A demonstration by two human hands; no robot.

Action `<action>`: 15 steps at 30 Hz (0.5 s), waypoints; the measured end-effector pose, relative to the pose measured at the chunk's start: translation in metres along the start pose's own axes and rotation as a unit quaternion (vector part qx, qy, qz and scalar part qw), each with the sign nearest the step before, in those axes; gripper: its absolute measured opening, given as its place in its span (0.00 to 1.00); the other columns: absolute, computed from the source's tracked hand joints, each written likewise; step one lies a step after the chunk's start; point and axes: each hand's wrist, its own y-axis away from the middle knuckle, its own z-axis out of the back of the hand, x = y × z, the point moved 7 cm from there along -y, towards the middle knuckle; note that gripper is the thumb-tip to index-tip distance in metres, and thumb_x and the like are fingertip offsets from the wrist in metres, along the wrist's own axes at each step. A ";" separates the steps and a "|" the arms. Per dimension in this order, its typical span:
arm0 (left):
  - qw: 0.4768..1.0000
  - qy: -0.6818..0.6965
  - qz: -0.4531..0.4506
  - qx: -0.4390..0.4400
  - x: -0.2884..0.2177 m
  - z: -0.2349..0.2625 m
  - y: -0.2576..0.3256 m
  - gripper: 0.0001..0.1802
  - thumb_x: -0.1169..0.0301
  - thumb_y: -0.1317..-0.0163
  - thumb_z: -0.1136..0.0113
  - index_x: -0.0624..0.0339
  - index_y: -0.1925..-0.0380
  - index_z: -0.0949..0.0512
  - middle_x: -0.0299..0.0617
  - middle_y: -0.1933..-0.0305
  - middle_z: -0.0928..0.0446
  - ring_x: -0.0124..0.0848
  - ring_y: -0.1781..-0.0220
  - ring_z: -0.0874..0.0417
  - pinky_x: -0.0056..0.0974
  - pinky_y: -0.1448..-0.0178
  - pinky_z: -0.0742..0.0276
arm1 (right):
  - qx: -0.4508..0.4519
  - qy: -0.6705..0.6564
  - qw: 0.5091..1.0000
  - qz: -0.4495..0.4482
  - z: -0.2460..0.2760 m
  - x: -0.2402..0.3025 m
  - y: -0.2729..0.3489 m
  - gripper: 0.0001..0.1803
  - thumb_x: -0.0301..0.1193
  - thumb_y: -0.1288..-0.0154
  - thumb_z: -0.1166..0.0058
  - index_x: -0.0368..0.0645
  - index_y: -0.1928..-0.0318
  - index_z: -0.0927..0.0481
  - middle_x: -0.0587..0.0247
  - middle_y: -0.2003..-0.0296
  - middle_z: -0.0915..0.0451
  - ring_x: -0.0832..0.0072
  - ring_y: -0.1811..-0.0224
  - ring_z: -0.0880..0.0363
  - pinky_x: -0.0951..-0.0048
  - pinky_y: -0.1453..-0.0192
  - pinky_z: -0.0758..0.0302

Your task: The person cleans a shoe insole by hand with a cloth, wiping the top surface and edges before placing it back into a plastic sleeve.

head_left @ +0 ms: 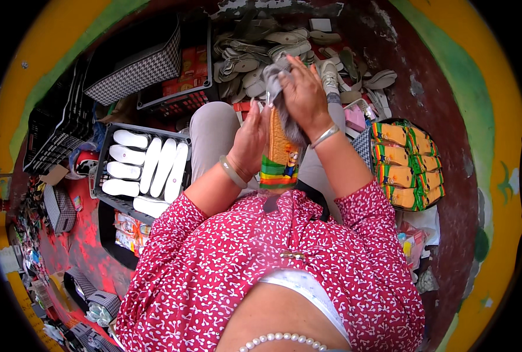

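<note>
A pair of tan insoles in a clear packet [284,154], printed with green, yellow and orange bands and a cartoon figure, stands nearly upright above my lap. Along its left edge is my left hand [250,141], fingers pointing up and gripping the packet's side; part of the grip is hidden. At the packet's upper right, my right hand [305,97] holds a grey cloth [277,85]. The cloth hangs down over the packet's right side, fingers raised behind it.
On the left, a black crate [107,154] holds several white insoles [150,167]. A basket of packed tan insoles [393,155] stands at my right. Loose insoles [255,61] are heaped ahead, near a patterned bin [135,73] and a dark crate with red boxes [193,70].
</note>
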 end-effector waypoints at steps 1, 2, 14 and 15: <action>1.000 -0.006 -0.016 -0.004 -0.001 -0.001 -0.001 0.32 0.44 0.32 0.72 0.52 0.37 0.43 0.42 0.36 0.38 0.41 0.34 0.39 0.47 0.32 0.45 | 0.015 -0.009 0.999 -0.039 -0.003 -0.014 -0.005 0.23 0.40 0.34 0.58 0.33 0.49 0.28 0.48 0.44 0.31 0.58 0.36 0.38 0.55 0.32 0.48; 0.999 -0.011 -0.032 -0.009 -0.003 -0.007 -0.004 0.31 0.45 0.32 0.72 0.52 0.37 0.42 0.43 0.36 0.38 0.41 0.34 0.38 0.47 0.32 0.45 | 0.019 -0.028 0.999 -0.032 -0.007 -0.014 -0.001 0.23 0.40 0.34 0.57 0.33 0.48 0.28 0.47 0.43 0.31 0.57 0.36 0.38 0.56 0.32 0.48; 0.997 0.024 -0.047 -0.051 -0.018 0.012 -0.002 0.23 0.56 0.30 0.65 0.54 0.40 0.38 0.42 0.43 0.30 0.37 0.44 0.27 0.44 0.39 0.33 | 0.024 -0.052 0.998 0.004 -0.009 0.009 0.032 0.23 0.40 0.33 0.57 0.38 0.44 0.30 0.49 0.40 0.35 0.58 0.34 0.42 0.57 0.31 0.51; 0.998 0.009 -0.022 -0.055 -0.008 0.013 -0.001 0.24 0.56 0.30 0.66 0.55 0.40 0.38 0.41 0.43 0.30 0.37 0.44 0.28 0.43 0.38 0.34 | 0.014 -0.048 0.999 -0.018 -0.010 -0.008 0.017 0.23 0.40 0.33 0.59 0.36 0.45 0.30 0.49 0.40 0.35 0.58 0.34 0.42 0.57 0.31 0.51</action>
